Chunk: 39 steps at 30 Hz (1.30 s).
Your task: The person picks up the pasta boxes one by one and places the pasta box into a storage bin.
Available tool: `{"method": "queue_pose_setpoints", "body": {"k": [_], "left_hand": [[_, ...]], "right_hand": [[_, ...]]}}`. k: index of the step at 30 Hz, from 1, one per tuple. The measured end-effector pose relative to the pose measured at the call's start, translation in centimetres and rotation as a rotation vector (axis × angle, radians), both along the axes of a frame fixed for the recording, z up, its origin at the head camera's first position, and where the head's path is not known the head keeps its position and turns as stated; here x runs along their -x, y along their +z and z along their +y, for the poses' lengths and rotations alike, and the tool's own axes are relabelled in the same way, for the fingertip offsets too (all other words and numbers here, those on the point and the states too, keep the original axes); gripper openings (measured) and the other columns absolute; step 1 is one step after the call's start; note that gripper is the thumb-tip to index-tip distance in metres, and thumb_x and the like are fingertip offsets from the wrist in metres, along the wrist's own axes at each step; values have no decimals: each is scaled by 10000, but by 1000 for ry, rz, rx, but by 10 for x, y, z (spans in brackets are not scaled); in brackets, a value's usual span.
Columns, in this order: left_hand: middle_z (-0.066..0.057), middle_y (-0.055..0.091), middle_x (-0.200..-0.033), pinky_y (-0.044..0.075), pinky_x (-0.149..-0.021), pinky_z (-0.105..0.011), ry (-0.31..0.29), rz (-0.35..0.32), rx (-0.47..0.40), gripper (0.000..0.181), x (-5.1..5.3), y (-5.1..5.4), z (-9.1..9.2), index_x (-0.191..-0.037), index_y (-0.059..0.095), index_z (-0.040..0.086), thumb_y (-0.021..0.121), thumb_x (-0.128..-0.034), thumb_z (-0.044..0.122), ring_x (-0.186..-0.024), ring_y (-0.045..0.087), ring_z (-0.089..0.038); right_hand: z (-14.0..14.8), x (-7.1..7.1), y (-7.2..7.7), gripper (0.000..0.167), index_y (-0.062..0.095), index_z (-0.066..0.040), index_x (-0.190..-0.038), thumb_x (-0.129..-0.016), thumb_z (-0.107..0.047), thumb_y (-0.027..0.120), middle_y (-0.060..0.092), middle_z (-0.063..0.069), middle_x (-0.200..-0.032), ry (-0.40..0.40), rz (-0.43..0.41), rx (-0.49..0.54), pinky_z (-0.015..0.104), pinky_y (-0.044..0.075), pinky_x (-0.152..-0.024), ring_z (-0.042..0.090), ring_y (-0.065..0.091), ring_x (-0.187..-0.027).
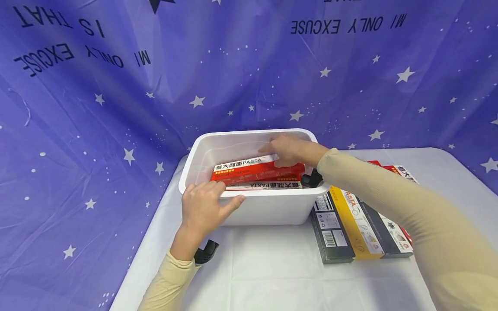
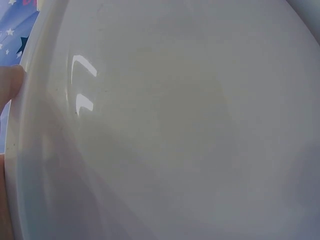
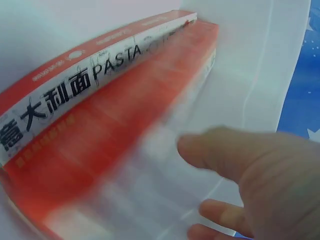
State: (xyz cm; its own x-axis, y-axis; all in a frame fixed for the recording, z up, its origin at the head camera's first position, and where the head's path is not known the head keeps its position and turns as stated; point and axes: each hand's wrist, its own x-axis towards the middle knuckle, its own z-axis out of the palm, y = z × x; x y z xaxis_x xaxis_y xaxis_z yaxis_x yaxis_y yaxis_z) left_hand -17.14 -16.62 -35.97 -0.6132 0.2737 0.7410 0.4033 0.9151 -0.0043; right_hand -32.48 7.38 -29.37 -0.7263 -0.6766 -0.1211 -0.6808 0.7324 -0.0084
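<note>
Inside a white plastic bin (image 1: pixel 256 209) lie two red and white pasta boxes. One pasta box (image 3: pixel 90 75) runs along the near wall; the other pasta box (image 1: pixel 249 170) sits beside it, slightly slanted and blurred in the right wrist view. My left hand (image 1: pixel 204 205) grips the bin's near left rim, fingers over the edge and thumb along the outside. Mostly the bin's smooth white wall fills the left wrist view. My right hand (image 1: pixel 289 149) reaches into the bin over its right end. In the right wrist view its thumb and fingers are spread, apart from the boxes.
Right of the bin, black and yellow pasta boxes (image 1: pixel 350 233) lie flat on the white table (image 1: pixel 264 268), partly under my right forearm. Red pasta boxes (image 1: pixel 402 172) lie behind them. A purple starry curtain (image 1: pixel 249 77) hangs close behind the bin.
</note>
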Motion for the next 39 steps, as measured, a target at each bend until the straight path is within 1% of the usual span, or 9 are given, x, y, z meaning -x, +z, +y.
{"method": "queue_pose_setpoints", "body": {"k": [4, 10, 16, 19, 22, 26, 30, 33, 39], "left_hand": [[-8, 527, -556, 341, -543, -398, -1, -6, -9, 803, 0, 0, 1, -654, 509, 130, 208, -954, 811, -488, 512, -269], [-14, 545, -566, 348, -545, -403, -9, -17, -15, 783, 0, -1, 2, -662, 525, 131, 249, -952, 804, -507, 539, -262], [-16, 545, -561, 344, -539, -400, -13, -15, -15, 799, 1, -1, 4, -657, 522, 131, 222, -953, 810, -506, 542, -264], [-10, 531, -555, 337, -535, -395, -16, -12, -15, 798, 1, -2, 5, -653, 511, 134, 214, -954, 810, -497, 526, -259], [-11, 534, -555, 341, -540, -397, -17, -11, -16, 808, 2, -1, 7, -658, 514, 132, 196, -955, 812, -494, 525, -262], [-14, 534, -553, 340, -541, -398, -18, -6, -16, 819, 2, 0, 7, -655, 514, 128, 182, -955, 815, -485, 516, -265], [-12, 522, -546, 331, -535, -393, -23, 3, -16, 807, 2, 0, 5, -645, 502, 128, 206, -956, 811, -473, 494, -266], [-8, 508, -539, 323, -530, -388, -21, 12, -16, 804, 2, 0, 3, -638, 494, 127, 211, -956, 809, -462, 475, -268], [-14, 505, -532, 308, -521, -383, -19, 27, -22, 805, 1, -2, 0, -632, 484, 121, 213, -960, 805, -453, 463, -280]], "right_hand": [[1, -1, 1, 636, 574, -226, -1456, -867, -151, 802, 637, 188, -1242, 4, 38, 28, 475, 517, -1005, 331, 625, -1115], [1, -3, 2, 628, 580, -220, -1450, -869, -154, 807, 630, 199, -1264, -16, 43, 34, 475, 518, -1010, 347, 625, -1143], [4, -4, 5, 625, 566, -236, -1463, -883, -179, 794, 615, 209, -1327, -39, 45, 14, 519, 499, -1039, 377, 607, -1209], [8, -7, 14, 609, 569, -237, -1460, -891, -188, 780, 617, 211, -1331, -62, 55, 28, 538, 508, -1017, 381, 608, -1199], [19, -9, 29, 587, 580, -210, -1450, -893, -203, 764, 632, 206, -1292, -69, 76, 65, 537, 529, -957, 367, 614, -1152], [47, -11, 49, 554, 585, -171, -1441, -909, -238, 725, 623, 224, -1314, -76, 120, 90, 585, 511, -949, 404, 595, -1187], [85, -17, 56, 532, 581, -153, -1441, -932, -253, 695, 611, 241, -1345, -141, 147, 91, 622, 501, -947, 428, 587, -1223], [115, -24, 52, 532, 574, -147, -1447, -940, -259, 694, 607, 267, -1328, -205, 146, 78, 630, 514, -916, 449, 593, -1201], [180, -36, 36, 564, 556, -122, -1455, -935, -276, 711, 588, 313, -1330, -315, 120, 52, 681, 489, -917, 490, 578, -1193]]}}
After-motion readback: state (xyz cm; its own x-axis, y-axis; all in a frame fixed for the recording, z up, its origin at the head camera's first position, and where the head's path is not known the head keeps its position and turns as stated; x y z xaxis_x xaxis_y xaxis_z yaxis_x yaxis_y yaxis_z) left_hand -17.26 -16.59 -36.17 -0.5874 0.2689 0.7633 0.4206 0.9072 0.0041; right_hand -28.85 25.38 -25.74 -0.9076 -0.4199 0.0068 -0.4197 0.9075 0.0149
